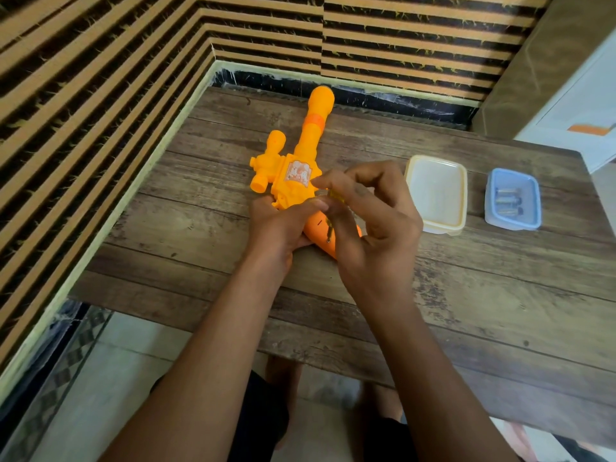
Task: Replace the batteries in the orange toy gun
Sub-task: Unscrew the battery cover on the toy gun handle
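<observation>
Wooden worktop (466, 295): our left hand (280, 225) grips the orange toy gun (293, 181), right hand (370, 221) fingers (328, 185) pinching a small screwdriver (330, 225) at its grip; batteries (508, 201) wait in the blue tub (493, 215).

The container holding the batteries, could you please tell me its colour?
Translucent light blue container, seen in the head view.

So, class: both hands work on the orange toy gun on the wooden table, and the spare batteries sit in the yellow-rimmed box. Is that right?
Not quite. The head view shows the batteries in the blue box, at the far right; the yellow-rimmed box beside it looks empty. The rest holds: the left hand and right hand work on the orange toy gun on the wooden table.
</observation>
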`<state>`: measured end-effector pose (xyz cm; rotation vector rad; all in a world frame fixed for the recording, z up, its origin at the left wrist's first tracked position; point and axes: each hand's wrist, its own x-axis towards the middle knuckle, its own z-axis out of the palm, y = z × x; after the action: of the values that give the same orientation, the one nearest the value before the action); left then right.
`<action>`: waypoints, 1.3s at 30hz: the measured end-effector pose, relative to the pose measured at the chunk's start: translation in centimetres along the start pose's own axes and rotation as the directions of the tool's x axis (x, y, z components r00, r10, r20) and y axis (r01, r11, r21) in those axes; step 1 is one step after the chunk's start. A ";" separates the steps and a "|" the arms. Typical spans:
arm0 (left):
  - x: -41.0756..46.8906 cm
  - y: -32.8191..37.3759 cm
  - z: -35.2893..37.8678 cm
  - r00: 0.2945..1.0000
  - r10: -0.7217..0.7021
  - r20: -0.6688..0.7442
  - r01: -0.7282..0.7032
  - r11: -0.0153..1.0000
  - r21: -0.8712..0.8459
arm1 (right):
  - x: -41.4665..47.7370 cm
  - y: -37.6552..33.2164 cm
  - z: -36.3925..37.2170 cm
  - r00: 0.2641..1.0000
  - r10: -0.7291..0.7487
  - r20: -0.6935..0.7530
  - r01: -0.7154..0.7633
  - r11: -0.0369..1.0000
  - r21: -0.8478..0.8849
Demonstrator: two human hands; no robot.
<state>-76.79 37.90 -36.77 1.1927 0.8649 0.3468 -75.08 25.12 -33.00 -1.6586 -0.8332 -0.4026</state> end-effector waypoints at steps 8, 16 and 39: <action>0.4 -0.3 0.1 1.000 -0.008 -0.006 0.008 1.000 -0.021 | 0.0 0.4 -0.8 0.996 0.032 0.082 -0.037 0.998 0.057; -0.4 0.3 -0.1 0.998 0.007 0.066 -0.005 1.000 -0.024 | -0.3 -0.1 -0.4 0.998 -0.005 0.057 0.003 0.999 0.045; 0.0 0.0 0.0 0.999 0.013 0.033 -0.012 1.000 -0.013 | 0.3 0.5 -0.9 0.992 0.005 0.124 -0.009 0.999 0.037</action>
<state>-76.86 37.90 -36.77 1.1892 0.8256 0.3414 -74.41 24.35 -32.93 -1.6645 -0.9214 -0.2797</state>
